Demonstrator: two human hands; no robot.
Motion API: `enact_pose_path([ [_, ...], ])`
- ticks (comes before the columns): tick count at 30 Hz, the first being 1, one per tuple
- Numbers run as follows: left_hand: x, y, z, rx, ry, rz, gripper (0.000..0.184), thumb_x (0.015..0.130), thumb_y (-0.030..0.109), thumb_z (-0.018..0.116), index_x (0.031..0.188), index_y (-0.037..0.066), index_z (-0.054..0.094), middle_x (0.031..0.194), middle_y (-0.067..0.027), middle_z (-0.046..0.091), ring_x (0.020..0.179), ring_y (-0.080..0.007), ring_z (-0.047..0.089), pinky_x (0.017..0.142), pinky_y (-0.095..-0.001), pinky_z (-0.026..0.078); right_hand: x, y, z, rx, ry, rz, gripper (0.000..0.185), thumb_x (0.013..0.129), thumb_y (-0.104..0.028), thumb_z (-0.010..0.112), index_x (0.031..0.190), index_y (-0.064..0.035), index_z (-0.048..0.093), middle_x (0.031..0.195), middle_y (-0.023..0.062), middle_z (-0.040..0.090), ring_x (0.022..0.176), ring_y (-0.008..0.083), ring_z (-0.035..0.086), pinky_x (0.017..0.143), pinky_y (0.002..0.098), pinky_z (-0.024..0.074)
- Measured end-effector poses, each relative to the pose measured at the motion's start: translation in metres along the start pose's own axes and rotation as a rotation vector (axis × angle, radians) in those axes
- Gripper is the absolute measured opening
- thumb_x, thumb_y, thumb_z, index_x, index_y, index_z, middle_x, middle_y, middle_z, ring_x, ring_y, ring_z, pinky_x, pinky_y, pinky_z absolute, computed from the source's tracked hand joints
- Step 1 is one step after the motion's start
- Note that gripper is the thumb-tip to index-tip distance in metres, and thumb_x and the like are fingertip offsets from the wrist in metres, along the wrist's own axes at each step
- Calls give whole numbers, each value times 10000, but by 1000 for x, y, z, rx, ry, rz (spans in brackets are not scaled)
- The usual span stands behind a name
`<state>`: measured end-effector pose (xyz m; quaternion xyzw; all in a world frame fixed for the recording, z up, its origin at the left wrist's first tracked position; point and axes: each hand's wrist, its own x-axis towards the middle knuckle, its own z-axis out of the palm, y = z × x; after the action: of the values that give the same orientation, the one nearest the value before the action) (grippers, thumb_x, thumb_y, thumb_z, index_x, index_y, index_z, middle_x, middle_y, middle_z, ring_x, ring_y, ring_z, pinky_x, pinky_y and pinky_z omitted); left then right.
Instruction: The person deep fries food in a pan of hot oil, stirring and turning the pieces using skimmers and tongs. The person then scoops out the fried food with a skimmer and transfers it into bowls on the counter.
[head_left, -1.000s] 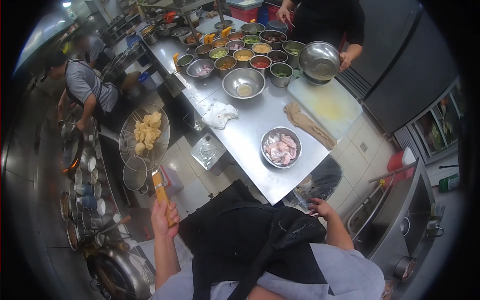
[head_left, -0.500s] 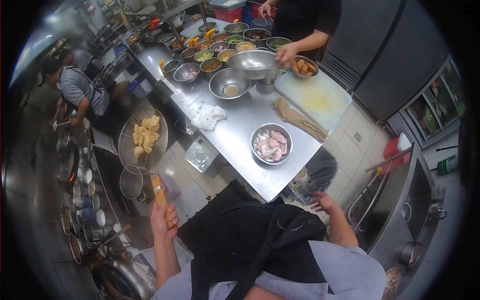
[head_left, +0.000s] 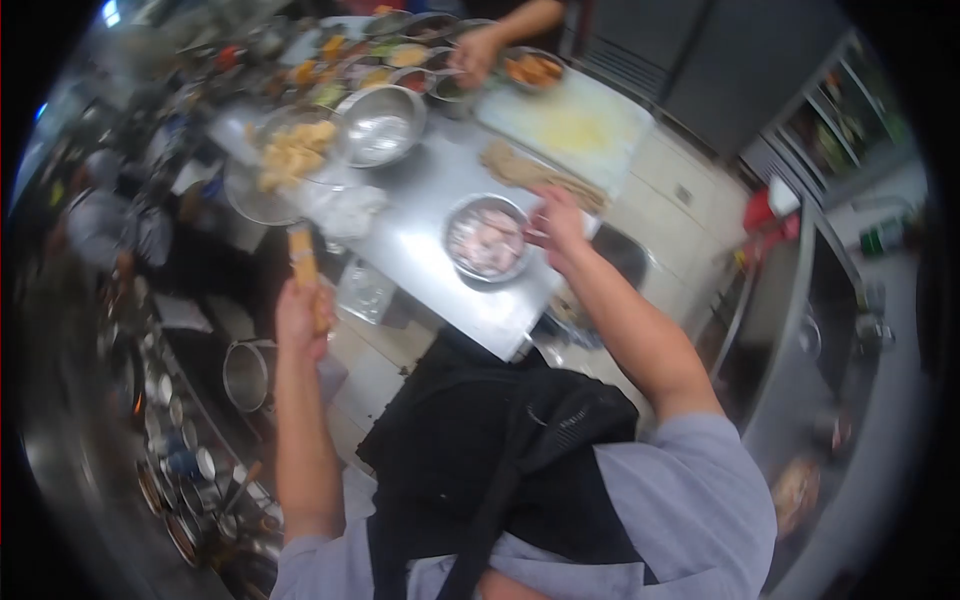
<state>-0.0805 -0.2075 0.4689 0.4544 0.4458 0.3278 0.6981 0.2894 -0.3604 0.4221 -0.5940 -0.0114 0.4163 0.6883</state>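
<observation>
My left hand [head_left: 303,318] is wrapped around the wooden handle of a wire skimmer [head_left: 245,203]. Pale golden fried pieces [head_left: 297,155] lie in its basket, held up near the table's left edge. At the right rim of a metal bowl [head_left: 452,262] is my right hand [head_left: 556,228], its fingers closed on the rim, though motion blurs them. Raw, pinkish meat pieces [head_left: 488,240] with some white coating fill this bowl, which stands on the steel table [head_left: 430,185].
Beside the skimmer are a larger steel bowl [head_left: 382,125] and a crumpled white cloth [head_left: 345,210]. A brown cloth [head_left: 540,175] lies by the cutting board [head_left: 570,120]. Across the table, a co-worker's hand [head_left: 477,55] is among several ingredient bowls. Another person [head_left: 105,225] stands left.
My right hand has come up from beside my body to the meat bowl. The skimmer has moved up toward the table. The co-worker's large bowl is now down, and the whole view has shifted.
</observation>
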Motion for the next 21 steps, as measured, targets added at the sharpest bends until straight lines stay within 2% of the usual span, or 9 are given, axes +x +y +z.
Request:
enact_pose_path([
  [3,32,-3,35,100,24,16,126,999,118,509,1104,84,448,782,-44,534,558,-110,488,452,-274,418,-22,-5,17,9,-222,32,200,1022,-204,431,1162,-120,546,697,41,556,532,156,544,481,338,489],
  [6,59,-11,54,227,53,22,223,983,108,514,1191,72,444,785,-41,537,554,-117,492,451,-272,413,-35,-11,24,0,-368,1,206,1032,-241,459,1158,-101,542,693,40,555,516,141,544,466,311,477],
  [8,73,-14,68,537,173,77,211,976,85,512,1172,74,434,752,-36,518,562,-103,499,453,-271,426,-39,-19,26,-43,-383,-37,215,1028,-241,473,1165,-91,542,693,39,557,514,136,541,467,303,471],
  [9,88,-24,59,657,179,61,373,924,88,523,1282,61,422,864,-97,596,677,-200,603,575,-346,500,-40,-23,25,-94,-408,-79,224,1025,-242,488,1172,-82,542,693,38,558,511,131,538,468,296,465],
  [10,104,-37,51,662,174,60,373,924,88,523,1282,61,422,864,-97,596,677,-200,603,575,-346,500,-42,-27,24,-89,-404,-79,224,1025,-242,488,1172,-82,542,693,38,558,511,131,538,468,296,465],
  [12,122,-52,49,948,308,260,449,910,81,513,1340,52,388,1028,-195,643,934,-352,660,848,-426,513,-43,-34,22,-228,-396,-166,240,1028,-207,486,1199,-52,552,701,32,562,513,128,536,495,277,471],
  [13,120,-55,54,1003,320,359,509,898,60,481,1389,69,345,1188,-283,612,1165,-451,576,1035,-449,404,-42,-34,21,-225,-394,-166,240,1028,-207,486,1199,-52,552,701,32,562,513,128,536,495,277,471],
  [18,99,-49,79,1053,382,322,539,886,9,461,1396,123,327,1220,-314,592,1160,-480,566,996,-494,419,-34,-32,22,-348,-387,-222,246,1024,-201,491,1207,-49,553,705,32,565,518,115,534,482,257,447],
  [21,115,-60,57,1006,369,468,517,877,0,473,1376,83,364,1177,-239,618,1075,-393,616,956,-461,451,-18,-11,21,-296,-394,-179,221,1003,-215,544,1185,-90,552,725,31,560,593,106,536,495,263,465],
])
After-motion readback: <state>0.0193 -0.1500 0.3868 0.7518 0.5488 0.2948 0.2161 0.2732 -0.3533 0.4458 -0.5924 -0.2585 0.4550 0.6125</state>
